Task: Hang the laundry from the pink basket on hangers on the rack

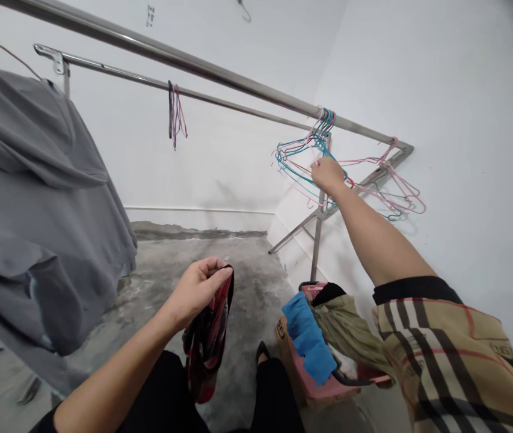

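My left hand [204, 288] pinches the black edge of a red and black patterned garment [208, 352], which hangs down above my legs. What kind of garment it is I cannot tell. Up at the right, my right hand [328, 174] is closed on a hanger in a bunch of blue and pink wire hangers [299, 157]. Their hooks sit together on the metal rail [220, 78]. More pink hangers [403, 180] hang just to the right of that hand.
A grey garment [44, 198] hangs at the left. Several thin hangers [176, 114] hang from the rear rail. On the floor at the right, a pink basket [319, 388] holds a blue cloth [308, 340] and an olive garment [350, 325]. The rack's leg [316, 249] stands behind it.
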{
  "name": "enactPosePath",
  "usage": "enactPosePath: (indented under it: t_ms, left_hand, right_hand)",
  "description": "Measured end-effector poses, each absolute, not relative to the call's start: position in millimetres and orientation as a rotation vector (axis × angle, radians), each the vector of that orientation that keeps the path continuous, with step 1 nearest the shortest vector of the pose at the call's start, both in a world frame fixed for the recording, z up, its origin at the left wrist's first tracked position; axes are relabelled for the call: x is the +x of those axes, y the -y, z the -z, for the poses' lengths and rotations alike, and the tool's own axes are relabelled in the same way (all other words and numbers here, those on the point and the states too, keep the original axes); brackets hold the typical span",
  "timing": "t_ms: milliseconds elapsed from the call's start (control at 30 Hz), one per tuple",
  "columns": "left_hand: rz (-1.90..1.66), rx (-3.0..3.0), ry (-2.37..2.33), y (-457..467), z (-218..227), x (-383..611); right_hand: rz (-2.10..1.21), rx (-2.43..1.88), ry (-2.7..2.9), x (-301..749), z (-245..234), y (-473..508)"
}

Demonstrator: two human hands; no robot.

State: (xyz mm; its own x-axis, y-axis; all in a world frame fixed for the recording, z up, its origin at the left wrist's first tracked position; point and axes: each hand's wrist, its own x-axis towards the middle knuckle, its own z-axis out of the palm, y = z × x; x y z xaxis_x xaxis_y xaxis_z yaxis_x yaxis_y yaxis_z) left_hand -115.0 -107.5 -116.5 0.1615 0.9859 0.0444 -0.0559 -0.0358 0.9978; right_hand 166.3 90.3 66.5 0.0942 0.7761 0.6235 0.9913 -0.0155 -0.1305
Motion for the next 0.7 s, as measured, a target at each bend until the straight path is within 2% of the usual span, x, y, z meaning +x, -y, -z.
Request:
enactPosePath:
  t_ms: [167,233,333,467,567,633,700]
  left_hand:
    - [-1.203,1.177,-1.054,97.6,116.7,-116.1]
    - [-1.262,1.128,-1.037,91.8,116.6,-116.2]
    - [-1.352,1.055,-1.022,83.1,116.5,-118.8]
    - [-1.401,0.993,-1.054,73.8,116.4,-121.0]
    - [-1.392,0.950,-1.055,69.9,115.9,-115.7]
    - [-1.383,0.924,-1.058,68.4,115.7,-109.8]
    - [-1.374,0.912,-1.070,67.4,115.7,-104.4]
  right_hand:
    - [0.305,-1.329,1.633,161.9,-60.2,-82.8]
    - [0.136,-1.146,1.632,161.1,-37.0,-61.2]
    - [-0.218,-0.970,1.572,161.1,22.0,-6.0]
    - [-0.785,-0.907,1.310,163.1,105.9,77.6]
    - [-1.189,-0.987,1.160,170.9,145.8,117.2]
    - [-1.269,-1.043,1.148,182.2,161.2,131.4]
    - [-1.202,-1.074,1.207,197.9,170.5,141.1]
